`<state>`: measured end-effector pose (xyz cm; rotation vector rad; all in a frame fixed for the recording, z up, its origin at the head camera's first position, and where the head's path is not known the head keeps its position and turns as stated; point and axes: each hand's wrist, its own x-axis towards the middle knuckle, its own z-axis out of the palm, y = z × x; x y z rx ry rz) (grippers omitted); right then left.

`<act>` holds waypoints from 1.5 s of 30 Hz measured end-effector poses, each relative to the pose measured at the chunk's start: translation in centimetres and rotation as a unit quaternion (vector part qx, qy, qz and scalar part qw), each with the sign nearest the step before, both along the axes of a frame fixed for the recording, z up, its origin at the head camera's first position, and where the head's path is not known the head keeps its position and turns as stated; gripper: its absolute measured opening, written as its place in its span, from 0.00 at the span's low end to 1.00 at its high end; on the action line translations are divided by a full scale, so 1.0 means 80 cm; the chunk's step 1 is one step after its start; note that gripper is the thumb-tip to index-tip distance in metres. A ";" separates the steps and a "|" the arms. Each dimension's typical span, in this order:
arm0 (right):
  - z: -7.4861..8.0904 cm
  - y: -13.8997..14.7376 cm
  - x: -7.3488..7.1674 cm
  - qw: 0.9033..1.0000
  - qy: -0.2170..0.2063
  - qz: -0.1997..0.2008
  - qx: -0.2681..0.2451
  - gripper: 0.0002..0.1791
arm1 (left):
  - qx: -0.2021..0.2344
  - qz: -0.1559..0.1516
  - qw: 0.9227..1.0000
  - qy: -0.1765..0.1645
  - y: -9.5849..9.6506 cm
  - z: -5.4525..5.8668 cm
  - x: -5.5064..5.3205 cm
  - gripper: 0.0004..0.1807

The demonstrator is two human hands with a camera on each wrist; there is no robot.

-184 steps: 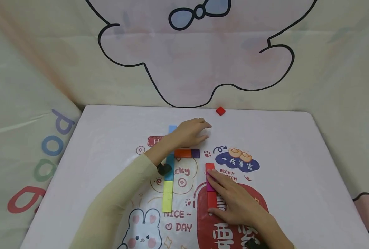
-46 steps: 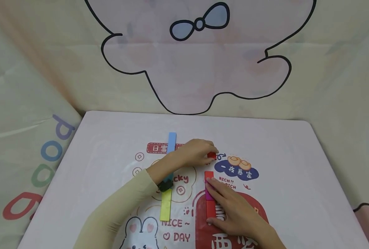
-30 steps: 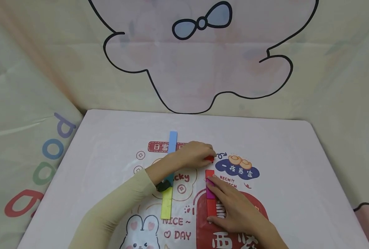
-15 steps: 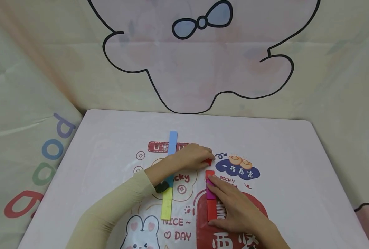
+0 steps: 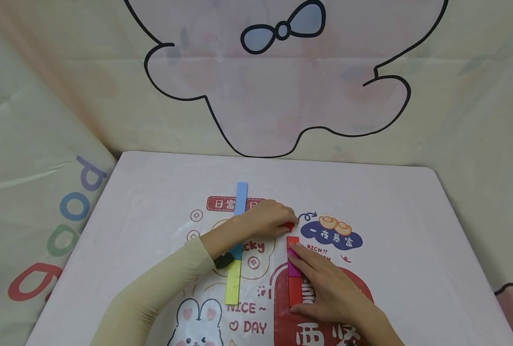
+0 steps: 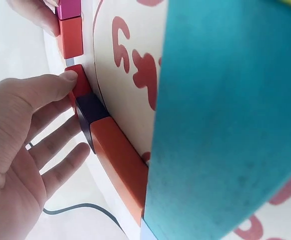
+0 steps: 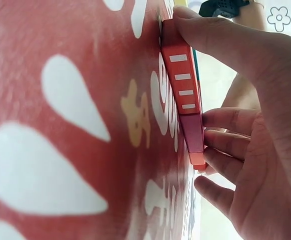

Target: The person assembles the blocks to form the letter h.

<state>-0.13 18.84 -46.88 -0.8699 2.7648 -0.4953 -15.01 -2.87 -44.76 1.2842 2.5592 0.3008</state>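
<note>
My left hand [image 5: 268,218] pinches a small red block [image 6: 79,85] with the thumb on its face; its other fingers are spread. That block sits at the end of a row, against a dark purple block [image 6: 91,110] followed by an orange block [image 6: 120,155]; in the head view my hand hides both. My right hand [image 5: 332,288] rests on a second row, made of a red block [image 5: 293,240], a magenta block [image 5: 293,268] and another red block [image 5: 295,293]. Its fingertips touch the magenta block and the thumb lies at the near end.
Left of the hands runs a long strip of light blue [image 5: 241,198], teal [image 5: 237,251] and yellow blocks [image 5: 233,283], partly under my left forearm. The white table [image 5: 412,230] carries printed pictures and lettering. A patterned curtain [image 5: 88,86] hangs behind.
The red block lay at the table's back edge; my left hand has taken it, brought it forward and shifted it slightly left to the purple block. My right hand has barely moved.
</note>
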 end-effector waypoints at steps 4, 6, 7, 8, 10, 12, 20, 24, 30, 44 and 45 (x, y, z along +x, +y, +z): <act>-0.001 0.000 0.000 1.000 -0.001 0.000 -0.002 0.64 | 0.001 -0.003 1.000 0.002 -0.001 -0.001 0.001 0.19; -0.001 0.001 0.000 1.000 -0.003 0.000 -0.003 0.64 | 0.002 -0.002 1.000 -0.001 -0.002 -0.001 0.001 0.19; -0.001 0.001 0.000 1.000 -0.003 -0.001 -0.004 0.64 | 0.004 -0.001 1.000 -0.003 -0.002 -0.001 0.001 0.19; -0.002 0.001 0.000 1.000 -0.004 -0.001 -0.004 0.64 | 0.006 0.000 1.000 -0.006 -0.002 -0.001 0.002 0.20; -0.002 0.001 0.000 1.000 -0.004 -0.001 -0.005 0.64 | 0.008 0.003 1.000 -0.010 -0.003 0.000 0.003 0.20; -0.002 0.000 0.000 1.000 -0.005 0.000 -0.005 0.64 | 0.010 0.004 1.000 -0.015 -0.003 0.001 0.004 0.20; -0.002 -0.001 -0.001 1.000 -0.003 -0.003 -0.002 0.65 | 0.004 0.003 1.000 -0.015 -0.004 0.003 0.004 0.19; -0.003 -0.001 -0.001 1.000 0.000 -0.003 0.001 0.65 | 0.004 0.001 1.000 -0.015 -0.003 0.001 0.002 0.19; -0.003 -0.001 -0.001 1.000 0.001 -0.004 0.000 0.65 | 0.005 0.002 1.000 -0.012 -0.003 -0.003 0.002 0.19; -0.005 0.001 -0.002 1.000 0.010 0.006 -0.005 0.63 | 0.003 -0.007 1.000 -0.014 -0.003 -0.001 0.001 0.18; -0.004 0.001 -0.002 1.000 0.011 0.006 -0.005 0.63 | 0.003 -0.006 1.000 -0.014 -0.003 -0.002 0.001 0.18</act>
